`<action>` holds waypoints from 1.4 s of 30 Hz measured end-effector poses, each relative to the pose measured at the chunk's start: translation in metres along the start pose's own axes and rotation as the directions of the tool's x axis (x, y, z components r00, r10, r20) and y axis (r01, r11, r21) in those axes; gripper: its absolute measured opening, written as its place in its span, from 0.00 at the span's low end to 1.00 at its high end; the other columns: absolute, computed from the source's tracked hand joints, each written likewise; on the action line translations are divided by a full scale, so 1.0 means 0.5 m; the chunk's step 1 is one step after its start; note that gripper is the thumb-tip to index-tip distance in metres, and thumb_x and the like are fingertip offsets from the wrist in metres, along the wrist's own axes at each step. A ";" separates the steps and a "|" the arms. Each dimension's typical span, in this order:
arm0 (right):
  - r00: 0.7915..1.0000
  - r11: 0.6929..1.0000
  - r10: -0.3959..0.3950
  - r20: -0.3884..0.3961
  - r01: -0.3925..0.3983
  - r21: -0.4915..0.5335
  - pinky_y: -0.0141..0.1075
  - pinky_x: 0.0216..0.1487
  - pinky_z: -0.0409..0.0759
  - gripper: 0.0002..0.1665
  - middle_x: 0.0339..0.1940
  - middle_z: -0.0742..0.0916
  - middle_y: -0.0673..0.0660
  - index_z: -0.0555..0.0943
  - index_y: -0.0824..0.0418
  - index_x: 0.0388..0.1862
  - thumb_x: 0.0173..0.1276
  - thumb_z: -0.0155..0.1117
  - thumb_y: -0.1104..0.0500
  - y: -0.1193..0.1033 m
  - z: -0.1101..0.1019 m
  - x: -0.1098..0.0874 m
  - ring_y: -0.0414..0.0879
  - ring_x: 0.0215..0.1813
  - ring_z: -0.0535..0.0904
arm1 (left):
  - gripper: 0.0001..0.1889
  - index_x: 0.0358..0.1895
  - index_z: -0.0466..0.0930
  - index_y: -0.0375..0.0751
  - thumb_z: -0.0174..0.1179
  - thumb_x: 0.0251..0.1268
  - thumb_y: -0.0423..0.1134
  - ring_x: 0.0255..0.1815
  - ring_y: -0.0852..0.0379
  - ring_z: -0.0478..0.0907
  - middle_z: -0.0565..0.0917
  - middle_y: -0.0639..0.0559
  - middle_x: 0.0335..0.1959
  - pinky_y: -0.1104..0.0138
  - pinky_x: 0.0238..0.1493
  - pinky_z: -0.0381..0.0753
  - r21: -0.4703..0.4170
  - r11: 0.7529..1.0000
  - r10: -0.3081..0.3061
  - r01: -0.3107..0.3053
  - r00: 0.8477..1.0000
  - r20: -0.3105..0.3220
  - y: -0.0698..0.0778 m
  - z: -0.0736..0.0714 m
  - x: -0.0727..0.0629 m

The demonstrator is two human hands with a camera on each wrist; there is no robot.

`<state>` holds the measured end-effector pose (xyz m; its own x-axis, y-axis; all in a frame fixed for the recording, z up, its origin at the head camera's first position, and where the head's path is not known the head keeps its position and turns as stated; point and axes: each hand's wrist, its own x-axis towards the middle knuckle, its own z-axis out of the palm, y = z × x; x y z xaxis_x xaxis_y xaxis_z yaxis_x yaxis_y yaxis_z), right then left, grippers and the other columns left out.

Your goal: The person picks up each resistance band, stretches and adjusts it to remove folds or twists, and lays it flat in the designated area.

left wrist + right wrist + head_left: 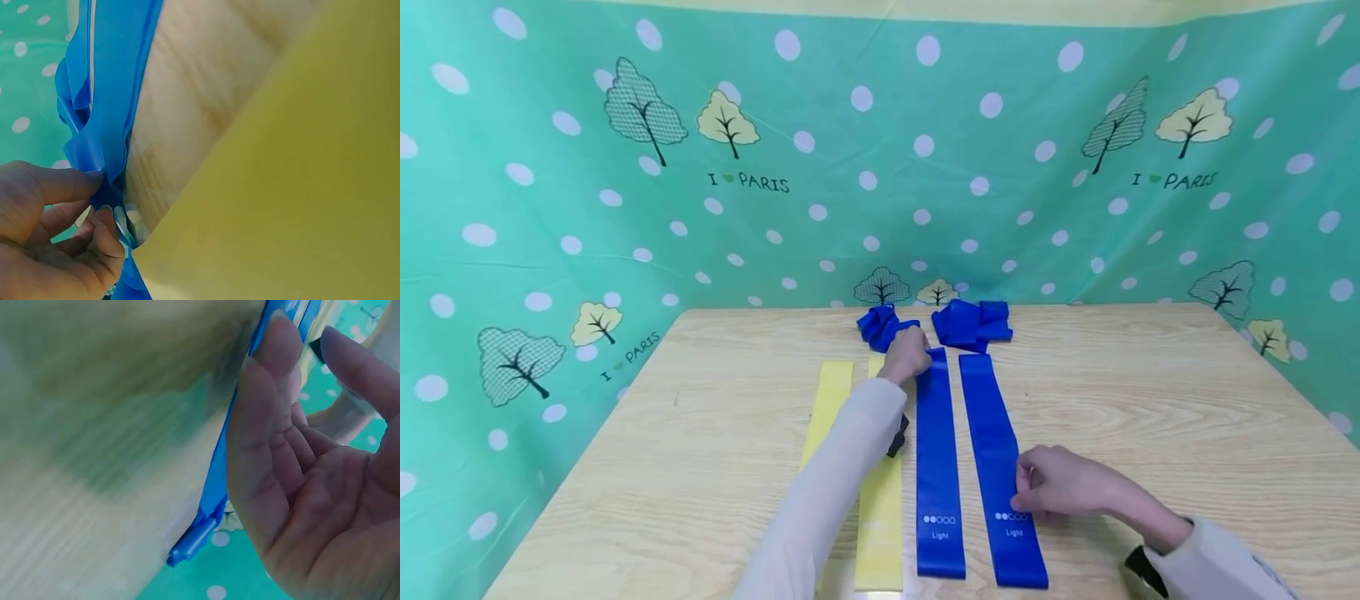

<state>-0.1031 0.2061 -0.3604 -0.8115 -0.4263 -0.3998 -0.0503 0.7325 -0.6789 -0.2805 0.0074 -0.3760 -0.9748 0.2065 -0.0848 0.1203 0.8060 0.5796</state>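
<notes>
Green dotted cloth (925, 217) hangs behind the wooden table (1135, 400). On it the left blue band (937, 450) and the right blue band (988, 417) lie side by side, their long axes running from near to far. The left hand (906, 357) is at the left band's far end and seems to pinch it; the right hand (1067, 483), thumb apart from fingers, is at the right band's right edge, toward its near end.

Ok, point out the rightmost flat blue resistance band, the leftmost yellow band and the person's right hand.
Rightmost flat blue resistance band (997, 462): head view, near the middle of its length.
Leftmost yellow band (830, 402): head view, its far stretch.
Right hand (1063, 481): head view, back of the hand.
</notes>
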 end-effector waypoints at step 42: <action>0.905 0.916 0.197 -0.377 -0.033 0.400 0.31 0.18 0.60 0.22 0.11 0.70 0.46 0.70 0.57 0.14 0.70 0.55 0.56 -0.037 -0.227 0.305 0.39 0.14 0.61 | 0.28 0.20 0.77 0.37 0.39 0.76 0.48 0.16 0.49 0.76 0.78 0.46 0.15 0.64 0.20 0.74 -0.384 0.918 -0.113 0.102 0.994 -0.005 0.056 0.008 0.025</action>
<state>-0.2921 0.1879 -0.3390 -0.9637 -0.0414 -0.2638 0.2138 0.4723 -0.8551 -0.2884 0.0346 -0.3639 -0.9831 0.1112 -0.1456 -0.0616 0.5477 0.8344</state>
